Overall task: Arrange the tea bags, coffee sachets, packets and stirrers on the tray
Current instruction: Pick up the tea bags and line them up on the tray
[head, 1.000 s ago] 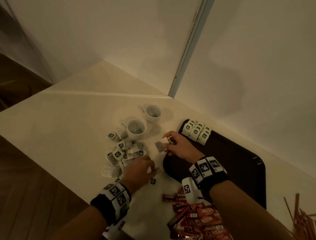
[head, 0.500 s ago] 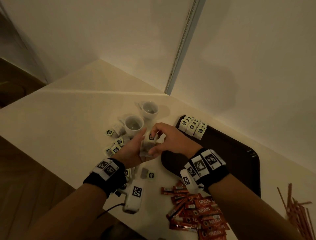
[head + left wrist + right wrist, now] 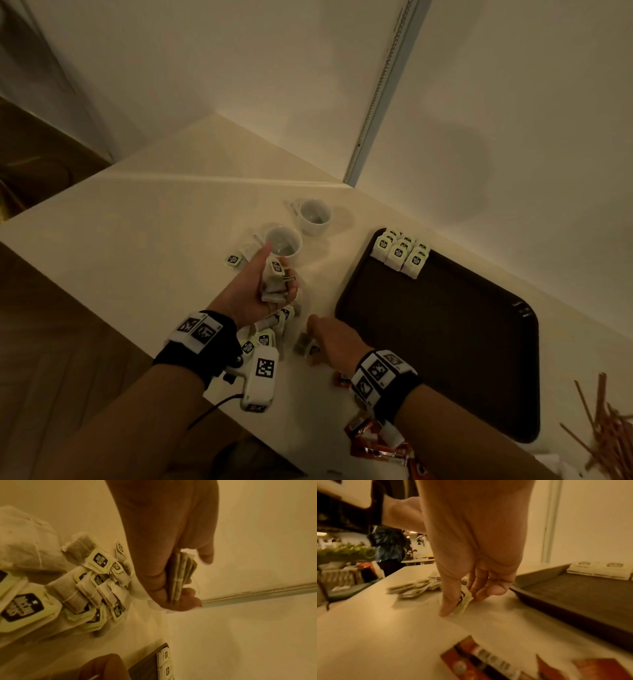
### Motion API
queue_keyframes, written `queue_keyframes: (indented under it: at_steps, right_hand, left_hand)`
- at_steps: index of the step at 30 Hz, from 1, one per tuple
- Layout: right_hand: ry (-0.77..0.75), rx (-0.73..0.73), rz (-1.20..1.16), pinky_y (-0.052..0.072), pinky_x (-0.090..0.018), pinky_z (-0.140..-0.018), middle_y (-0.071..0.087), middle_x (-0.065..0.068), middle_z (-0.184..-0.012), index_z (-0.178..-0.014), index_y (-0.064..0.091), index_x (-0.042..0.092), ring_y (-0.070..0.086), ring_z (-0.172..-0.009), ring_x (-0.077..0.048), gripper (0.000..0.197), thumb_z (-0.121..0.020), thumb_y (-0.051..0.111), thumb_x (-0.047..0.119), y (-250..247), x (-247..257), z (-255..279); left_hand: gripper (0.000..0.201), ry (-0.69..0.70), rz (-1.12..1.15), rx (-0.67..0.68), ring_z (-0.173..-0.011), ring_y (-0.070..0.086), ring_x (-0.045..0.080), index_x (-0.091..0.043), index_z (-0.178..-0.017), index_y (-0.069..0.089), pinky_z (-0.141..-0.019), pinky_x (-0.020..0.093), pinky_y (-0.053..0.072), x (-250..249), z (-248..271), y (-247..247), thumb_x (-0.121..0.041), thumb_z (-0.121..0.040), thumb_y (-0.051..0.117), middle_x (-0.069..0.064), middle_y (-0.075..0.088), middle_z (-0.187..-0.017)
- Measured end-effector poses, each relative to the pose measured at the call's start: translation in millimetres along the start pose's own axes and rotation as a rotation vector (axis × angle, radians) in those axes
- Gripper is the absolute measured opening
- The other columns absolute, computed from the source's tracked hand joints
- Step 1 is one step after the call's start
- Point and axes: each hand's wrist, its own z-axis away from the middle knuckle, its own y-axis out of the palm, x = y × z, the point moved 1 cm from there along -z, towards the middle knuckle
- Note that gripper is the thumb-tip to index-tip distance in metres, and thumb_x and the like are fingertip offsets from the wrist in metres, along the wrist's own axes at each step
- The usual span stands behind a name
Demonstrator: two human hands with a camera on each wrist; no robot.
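Two white cups (image 3: 283,242) stand on the counter (image 3: 137,240), close to each other. Each has something small and dark at the bottom, but it is too dim to tell what.

Beside them lies a dark tray (image 3: 445,342). In its far corner, tea bags (image 3: 399,254) stand packed in neat rows. The other parts of the tray are bare.

More tea bags lie in a loose pile (image 3: 89,585) on the counter, under the left arm. Their pale tags have a dark badge with white writing, too blurred to read.

The left hand (image 3: 255,291) is above the counter near the front cup. Its fingers are curled tight around a small stack of tea bags (image 3: 274,284), held flat together.

The right hand (image 3: 334,342) is low on the counter, just beside the tray's near edge. Its thumb and fingers pinch one tea bag (image 3: 463,601) by its tag, and the thumb tip touches the counter.

Red coffee sachets (image 3: 373,442) lie in a heap by the right wrist. Their white writing is too blurred to read.

Brown stirrers (image 3: 606,442) lie in a bunch to the right of the tray.
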Motion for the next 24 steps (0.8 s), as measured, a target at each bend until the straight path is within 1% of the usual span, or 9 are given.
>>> queue_keyframes:
  at_steps: [3,5,9,11,12,15,19,21,24]
  right_hand:
    - [-0.005,0.033,0.038,0.04,-0.032,-0.085,0.055,-0.012,-0.118,-0.113,0.05,0.008,0.052,-0.102,-0.026,0.037,-0.084,0.067,0.021,-4.4,-2.5,-5.1]
    - [-0.028,0.051,0.045,0.037,-0.026,-0.076,0.059,-0.012,-0.113,-0.109,0.056,0.008,0.05,-0.091,-0.02,0.033,-0.081,0.069,0.018,-18.1,-4.0,-8.0]
    - [-0.126,0.012,-0.015,0.038,-0.023,-0.069,0.065,-0.008,-0.094,-0.101,0.063,0.006,0.051,-0.08,-0.013,0.027,-0.077,0.073,0.015,-66.3,-3.9,-3.1]
    - [-0.198,-0.039,-0.072,0.039,-0.017,-0.067,0.061,0.001,-0.087,-0.099,0.066,0.008,0.052,-0.075,-0.008,0.023,-0.079,0.073,0.014,-95.5,-0.5,3.6]
    - [-0.228,-0.068,-0.122,0.04,-0.012,-0.067,0.061,0.005,-0.083,-0.097,0.068,0.009,0.053,-0.072,-0.004,0.018,-0.079,0.073,0.013,-109.5,2.4,7.4]
    - [-0.303,-0.19,-0.254,0.041,-0.006,-0.068,0.061,0.016,-0.074,-0.087,0.071,0.012,0.056,-0.068,0.006,0.008,-0.08,0.072,0.009,-146.1,5.1,17.4]
    - [-0.283,-0.326,-0.3,0.041,-0.005,-0.068,0.061,0.017,-0.078,-0.091,0.07,0.011,0.056,-0.07,0.008,0.009,-0.082,0.071,0.011,-166.4,-4.4,23.8]
    - [-0.212,-0.236,-0.208,0.042,-0.007,-0.071,0.063,0.011,-0.082,-0.096,0.069,0.012,0.057,-0.074,0.003,0.013,-0.083,0.069,0.015,-151.8,-11.8,22.3]
    - [-0.16,-0.016,0.032,0.049,-0.026,-0.084,0.067,-0.001,-0.1,-0.105,0.067,0.012,0.062,-0.093,-0.016,0.022,-0.085,0.064,0.02,-96.9,-17.2,11.7]
  left_hand:
    - [0.021,0.06,-0.184,-0.113,-0.051,0.054,0.013,-0.013,-0.078,0.047,-0.046,0.019,0.041,-1.7,-2.8,-2.3,-0.024,-0.096,0.05,0.003,0.052,-0.067]
    - [0.016,0.118,-0.269,-0.118,-0.05,0.051,0.012,-0.014,-0.082,0.044,-0.041,0.018,0.041,-3.8,-3.2,-1.3,-0.016,-0.097,0.05,0.003,0.047,-0.07]
    - [0.005,0.155,-0.805,-0.067,-0.048,0.039,0.008,-0.012,-0.093,0.061,-0.042,0.018,0.034,-2.0,-3.4,1.7,-0.016,-0.091,0.061,0.001,0.046,-0.069]
    - [0.02,0.143,-1.016,0.032,-0.052,0.038,0.009,-0.016,-0.104,0.067,-0.047,0.02,0.035,2.2,-4.8,5.7,-0.019,-0.085,0.069,0.001,0.047,-0.067]
    - [0.022,0.145,-1.058,0.067,-0.054,0.038,0.009,-0.018,-0.104,0.069,-0.049,0.02,0.036,4.4,-5.0,9.3,-0.02,-0.083,0.071,0.001,0.047,-0.067]
    - [0.007,0.217,-1.032,0.11,-0.054,0.042,0.006,-0.016,-0.09,0.072,-0.053,0.019,0.037,7.1,-5.7,25.6,-0.017,-0.084,0.07,-0.004,0.051,-0.063]
    - [0.013,0.357,-0.992,0.05,-0.055,0.048,0.005,-0.011,-0.082,0.066,-0.054,0.018,0.04,-0.3,-11.7,46.1,-0.019,-0.091,0.061,-0.008,0.055,-0.06]
    - [0.018,0.418,-0.924,-0.03,-0.051,0.045,0.006,-0.014,-0.074,0.058,-0.05,0.018,0.037,-5.5,-17.6,48.6,-0.017,-0.092,0.059,-0.006,0.05,-0.057]
    - [0.023,0.41,-0.792,-0.135,-0.046,0.04,0.009,-0.016,-0.072,0.049,-0.045,0.022,0.033,-12.0,-23.3,45.0,-0.016,-0.094,0.056,-0.001,0.042,-0.058]
